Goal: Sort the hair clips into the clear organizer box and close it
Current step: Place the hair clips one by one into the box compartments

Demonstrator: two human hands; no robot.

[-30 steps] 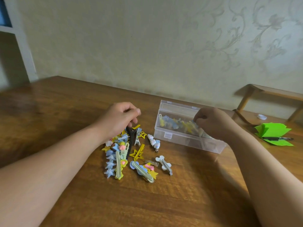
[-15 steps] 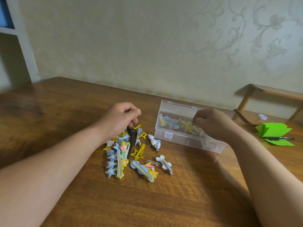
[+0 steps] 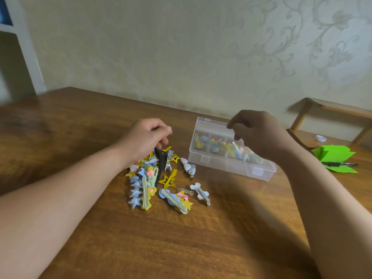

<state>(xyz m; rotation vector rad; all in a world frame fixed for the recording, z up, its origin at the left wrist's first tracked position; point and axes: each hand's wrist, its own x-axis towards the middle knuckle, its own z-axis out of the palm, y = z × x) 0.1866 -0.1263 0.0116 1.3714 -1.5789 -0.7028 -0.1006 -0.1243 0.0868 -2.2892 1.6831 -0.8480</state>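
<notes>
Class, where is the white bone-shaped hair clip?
Head view: the white bone-shaped hair clip lies at the loose pile's right edge, in front of the clear plastic organizer box.

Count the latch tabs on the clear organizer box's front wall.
2. One latch tab near the left end of the clear organizer box, the other near its right end. None seems hidden.
</notes>
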